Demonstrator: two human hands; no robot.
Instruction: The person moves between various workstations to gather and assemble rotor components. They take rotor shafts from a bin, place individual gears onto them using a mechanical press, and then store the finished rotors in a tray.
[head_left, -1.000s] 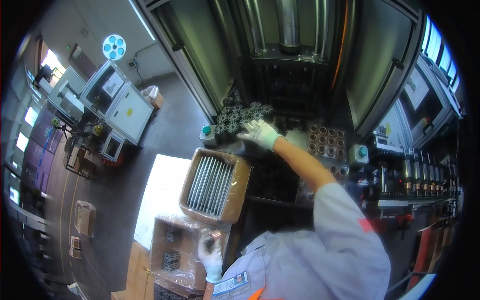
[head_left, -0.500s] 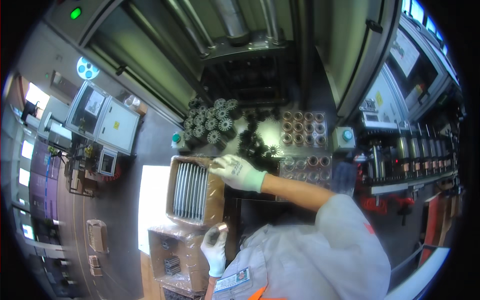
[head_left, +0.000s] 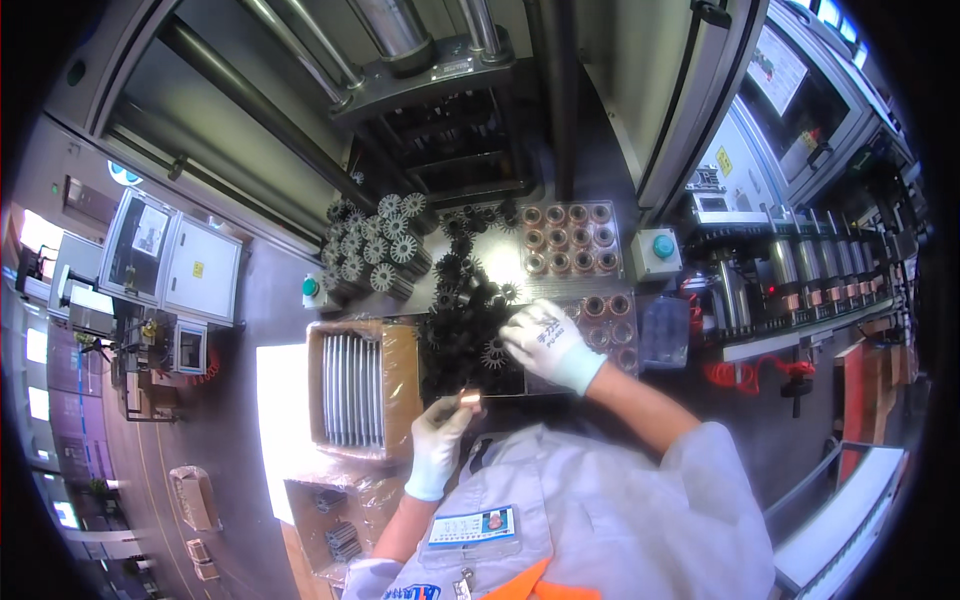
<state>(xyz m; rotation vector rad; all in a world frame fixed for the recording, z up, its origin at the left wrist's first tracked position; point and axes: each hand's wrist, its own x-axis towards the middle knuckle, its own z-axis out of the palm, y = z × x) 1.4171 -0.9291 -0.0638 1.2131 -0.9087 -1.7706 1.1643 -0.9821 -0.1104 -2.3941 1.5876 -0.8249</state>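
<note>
In my gloved left hand [head_left: 440, 436] is a small copper ring [head_left: 469, 399], pinched between thumb and fingers just in front of the bench edge. My gloved right hand [head_left: 548, 343] reaches over the front right of a heap of black toothed discs [head_left: 462, 280]. Its fingers are bent, and the tips meet one black toothed disc [head_left: 493, 352]; part of that grip is hidden. Left of the heap, slotted metal cores [head_left: 378, 250] stand in a cluster. A cardboard box [head_left: 402, 385] holding a row of metal shafts [head_left: 352, 390] lies left of my hands.
Clear trays [head_left: 570, 272] of copper rings sit right of the heap. Green-button boxes [head_left: 657, 254] flank the bench, with a press [head_left: 430, 110] behind. A second box [head_left: 375, 500] with metal parts stands near left. Machinery with rollers [head_left: 790, 275] lies at right.
My right hand has moved from the shaft box rightward to the black discs. My left hand has risen toward the bench, still pinching the copper ring. The view has shifted.
</note>
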